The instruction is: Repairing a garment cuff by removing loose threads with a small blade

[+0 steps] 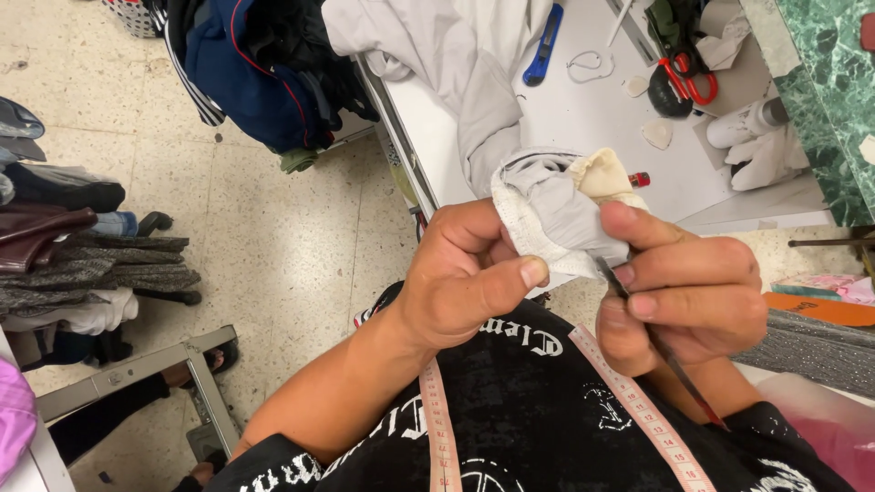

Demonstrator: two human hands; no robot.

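I'm seeing the left hand (460, 273) curling tight around a bunched grey cloth (556, 214), thumb pressing its ribbed hem. The right hand (684, 292) is pinching the same cloth with its thumb while gripping a thin dark tool (658, 342). The cloth is hanging off the white worktop's (592, 118) near edge, between both hands.

Table: my white worktop (583, 118); pale garment (456, 55), blue cutter (544, 36), red-handled scissors (688, 82) lying on it
Floor: speckled tiles (273, 237); clothing heaps (264, 64)
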